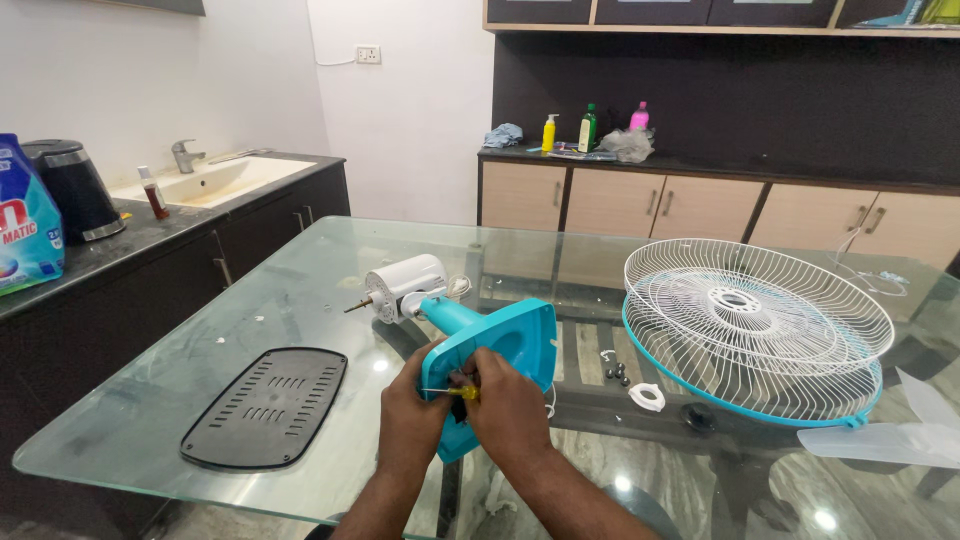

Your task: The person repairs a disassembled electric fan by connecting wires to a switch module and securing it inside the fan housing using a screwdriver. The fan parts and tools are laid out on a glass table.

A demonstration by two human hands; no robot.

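Both hands at counter's near edge | we grip turquoise fan base [500, 365] with left hand [412, 415], right hand [505, 410] fingers pinch yellow screwdriver [455, 392] on its underside | black base cover [266, 405] off, grilles [755, 325] removed; motor [405, 287] attached.

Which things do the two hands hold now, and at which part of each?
The left hand grips the edge of the blue fan base. The right hand holds a small yellow-handled screwdriver by its handle, against the base.
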